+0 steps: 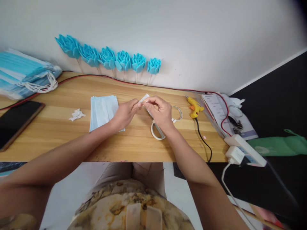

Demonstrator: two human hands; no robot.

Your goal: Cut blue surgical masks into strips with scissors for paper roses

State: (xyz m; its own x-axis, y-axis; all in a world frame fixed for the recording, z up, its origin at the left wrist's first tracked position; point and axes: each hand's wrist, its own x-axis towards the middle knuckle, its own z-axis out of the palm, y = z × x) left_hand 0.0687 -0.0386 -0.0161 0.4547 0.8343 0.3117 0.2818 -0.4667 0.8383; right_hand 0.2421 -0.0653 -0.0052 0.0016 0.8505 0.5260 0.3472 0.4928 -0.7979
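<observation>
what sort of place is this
Probably a small craft workspace, perhaps at home: a yellow glue gun and scissors lie on a wooden desk, and six blue handmade-looking flowers stand along the wall.

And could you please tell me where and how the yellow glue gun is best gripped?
Probably the glue gun is best taken by its handle, coming from the table's near edge: handle and black cord lie toward that side, while the nozzle points away.

Black phone lying flat, far left; green object beside white power strip.
</observation>
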